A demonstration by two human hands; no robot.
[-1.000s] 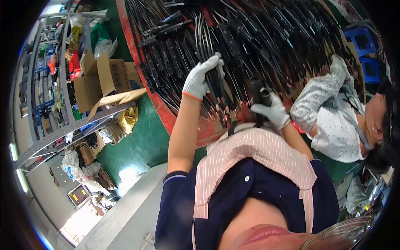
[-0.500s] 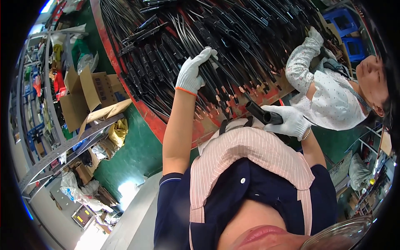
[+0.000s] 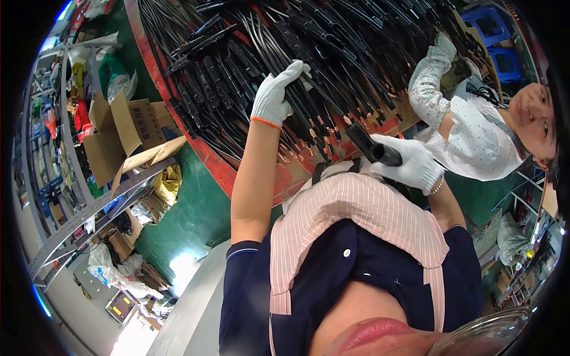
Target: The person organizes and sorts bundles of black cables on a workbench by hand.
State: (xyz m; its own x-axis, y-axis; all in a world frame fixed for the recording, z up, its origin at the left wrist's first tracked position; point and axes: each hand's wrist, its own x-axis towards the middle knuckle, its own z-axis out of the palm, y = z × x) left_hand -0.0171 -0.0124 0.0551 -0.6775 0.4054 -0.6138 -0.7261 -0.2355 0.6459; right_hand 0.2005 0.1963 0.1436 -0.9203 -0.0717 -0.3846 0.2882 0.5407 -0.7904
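My left hand point(image 3: 274, 98), in a white knit glove with an orange cuff, reaches over the table. Its fingers bend round some black cables point(image 3: 301, 110); their tips are partly hidden there. My right hand point(image 3: 409, 161), also gloved in white, is closed on black tubes point(image 3: 387, 155) just in front of my striped apron. At least two tubes lie side by side in it, one open end facing up. Bare copper ends point(image 3: 323, 133) of the cables lie along the table's near side, between my hands.
Black cables with moulded black housings point(image 3: 217, 83) cover the red table point(image 3: 222, 172). A co-worker point(image 3: 475, 136) stands at the right, a gloved hand among the cables. At the left are an open cardboard box point(image 3: 110, 145) and metal shelving point(image 3: 89, 207). Blue stools point(image 3: 504, 62) stand far right.
My right hand and the black tubes have moved slightly up and left, nearer the copper ends. My left hand stays on the cables. The co-worker's head has turned a little.
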